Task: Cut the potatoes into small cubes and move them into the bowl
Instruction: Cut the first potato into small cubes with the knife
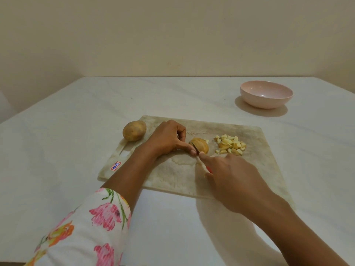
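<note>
**Fingers curled on the potato half, knife in the cut**

Fingers [189,147] first: on the left hand [169,138] we see them curled in, thumb and fingertips pinching the left side of the potato half [200,146] to hold it down. That potato half lies skin up near the middle of the cutting board [172,169].

Over to the right hand [236,179], which comes in from the board's near edge. Its index finger runs straight out along the top of the knife [203,166], and the other fingers wrap the red handle, of which we catch only a sliver. The blade is mostly hidden under that hand. What we can see of it meets the potato half at its near left edge, right beside the left thumb.

Just past the potato half, one small cube [207,141] touches its far side. Right of it on the board we have the pile of potato cubes [230,144], pale flesh with bits of skin, heaped loosely and apart from the knife.

At the board's far left corner rests a whole potato [134,130], uncut. Near the board's near left corner we spot a small sticker [115,166].

The pink bowl [266,96] stands on the white table [57,141] beyond the board's far right corner, well apart from the cubes. A floral sleeve [92,227] covers the left forearm.
</note>
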